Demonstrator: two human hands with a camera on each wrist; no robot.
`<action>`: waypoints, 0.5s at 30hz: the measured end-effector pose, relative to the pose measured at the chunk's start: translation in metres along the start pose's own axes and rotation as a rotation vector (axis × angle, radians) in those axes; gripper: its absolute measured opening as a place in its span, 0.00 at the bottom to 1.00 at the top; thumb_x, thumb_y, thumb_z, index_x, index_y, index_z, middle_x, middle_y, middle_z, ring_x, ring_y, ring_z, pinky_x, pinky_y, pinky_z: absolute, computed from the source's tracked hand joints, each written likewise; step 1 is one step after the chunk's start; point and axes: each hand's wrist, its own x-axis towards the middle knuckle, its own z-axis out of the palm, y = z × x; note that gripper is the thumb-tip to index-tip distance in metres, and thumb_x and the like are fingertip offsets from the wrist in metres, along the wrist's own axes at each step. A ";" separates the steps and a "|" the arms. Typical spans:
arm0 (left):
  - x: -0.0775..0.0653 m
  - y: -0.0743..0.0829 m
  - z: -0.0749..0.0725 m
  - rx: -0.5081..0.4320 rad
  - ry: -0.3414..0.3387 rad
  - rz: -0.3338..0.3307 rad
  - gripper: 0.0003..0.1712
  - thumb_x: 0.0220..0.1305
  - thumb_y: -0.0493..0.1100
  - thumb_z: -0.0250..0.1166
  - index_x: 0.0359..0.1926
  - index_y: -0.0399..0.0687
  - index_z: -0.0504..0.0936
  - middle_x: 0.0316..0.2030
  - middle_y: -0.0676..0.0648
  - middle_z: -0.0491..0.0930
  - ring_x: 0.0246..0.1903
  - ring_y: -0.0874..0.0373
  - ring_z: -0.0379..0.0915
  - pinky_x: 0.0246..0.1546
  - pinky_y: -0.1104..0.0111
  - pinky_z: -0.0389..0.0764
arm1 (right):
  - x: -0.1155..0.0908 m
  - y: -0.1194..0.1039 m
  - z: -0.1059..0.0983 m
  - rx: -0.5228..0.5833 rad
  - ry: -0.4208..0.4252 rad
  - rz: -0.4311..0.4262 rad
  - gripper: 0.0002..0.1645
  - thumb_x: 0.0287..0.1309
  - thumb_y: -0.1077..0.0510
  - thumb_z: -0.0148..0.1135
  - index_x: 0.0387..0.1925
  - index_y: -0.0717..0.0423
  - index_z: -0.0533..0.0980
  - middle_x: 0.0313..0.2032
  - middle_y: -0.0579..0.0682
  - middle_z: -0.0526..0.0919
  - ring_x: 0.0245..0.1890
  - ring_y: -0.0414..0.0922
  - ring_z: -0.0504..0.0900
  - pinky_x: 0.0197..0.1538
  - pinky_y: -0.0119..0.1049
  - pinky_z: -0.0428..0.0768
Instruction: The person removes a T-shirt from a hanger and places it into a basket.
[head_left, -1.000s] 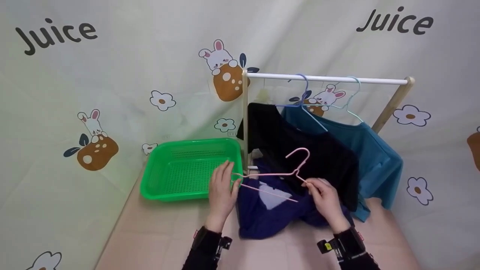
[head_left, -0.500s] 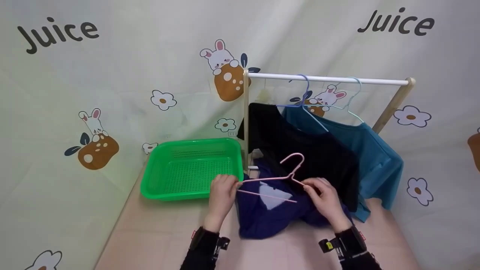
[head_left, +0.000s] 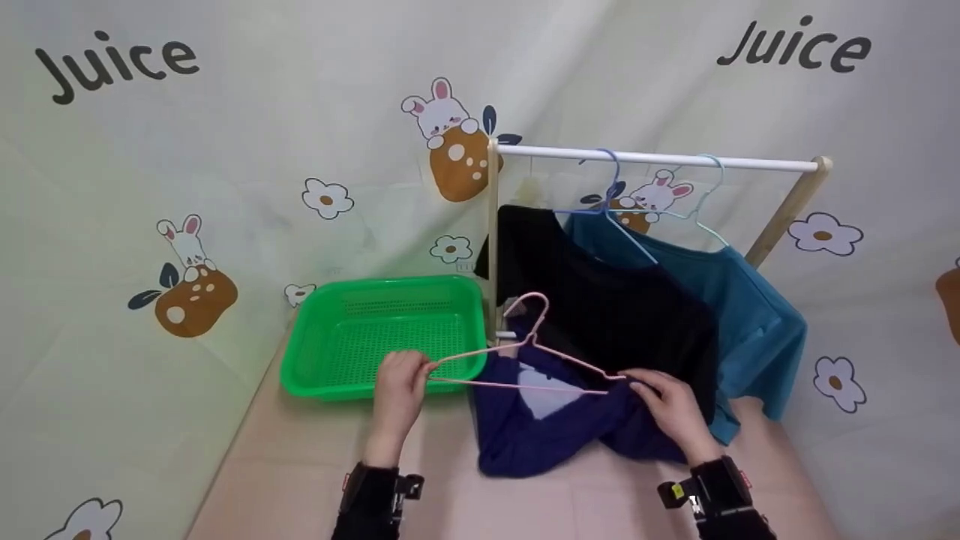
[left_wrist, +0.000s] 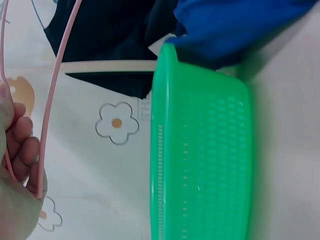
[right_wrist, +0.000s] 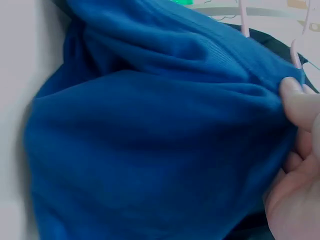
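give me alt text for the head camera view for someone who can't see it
Two hands hold a pink hanger over a dark blue shirt: the left hand grips one end, the right hand the other. A green basket sits left of it.

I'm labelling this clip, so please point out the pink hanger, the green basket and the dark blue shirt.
pink hanger (head_left: 534,349): head view, at the neck below the hook.
green basket (head_left: 390,284): head view, on the far rim.
dark blue shirt (head_left: 525,442): head view, on the lower front fabric.

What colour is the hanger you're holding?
Pale pink hanger; clearest in the head view.
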 end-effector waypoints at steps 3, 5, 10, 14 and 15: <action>-0.003 -0.007 -0.007 0.006 0.001 -0.010 0.09 0.52 0.32 0.73 0.27 0.41 0.79 0.24 0.48 0.80 0.27 0.51 0.75 0.33 0.58 0.72 | -0.001 0.003 0.000 0.010 0.031 0.056 0.13 0.60 0.68 0.65 0.44 0.54 0.86 0.43 0.49 0.87 0.47 0.47 0.83 0.51 0.17 0.69; -0.005 -0.011 -0.012 0.019 0.005 -0.024 0.09 0.52 0.32 0.72 0.27 0.41 0.79 0.24 0.47 0.80 0.27 0.50 0.76 0.34 0.58 0.72 | -0.001 0.005 -0.001 -0.015 0.065 0.100 0.11 0.63 0.67 0.63 0.45 0.55 0.85 0.43 0.51 0.87 0.46 0.50 0.83 0.50 0.18 0.69; -0.009 -0.017 -0.022 0.026 0.037 -0.090 0.09 0.54 0.30 0.71 0.27 0.41 0.78 0.23 0.47 0.79 0.27 0.50 0.73 0.33 0.58 0.71 | -0.002 0.005 -0.004 -0.047 0.081 0.181 0.12 0.67 0.65 0.59 0.50 0.60 0.82 0.47 0.55 0.86 0.47 0.54 0.83 0.48 0.21 0.71; -0.009 -0.016 -0.024 0.009 0.039 -0.119 0.09 0.55 0.30 0.71 0.27 0.42 0.78 0.22 0.50 0.76 0.26 0.54 0.69 0.31 0.60 0.67 | 0.002 -0.002 -0.007 0.077 0.046 0.132 0.24 0.67 0.65 0.59 0.63 0.64 0.72 0.57 0.60 0.80 0.53 0.56 0.80 0.49 0.22 0.73; -0.009 -0.015 -0.024 0.002 0.034 -0.120 0.09 0.56 0.31 0.70 0.27 0.43 0.77 0.22 0.50 0.75 0.26 0.54 0.68 0.31 0.61 0.67 | 0.004 -0.004 -0.007 0.115 0.040 0.096 0.28 0.66 0.66 0.60 0.66 0.64 0.69 0.59 0.61 0.78 0.55 0.56 0.79 0.50 0.22 0.74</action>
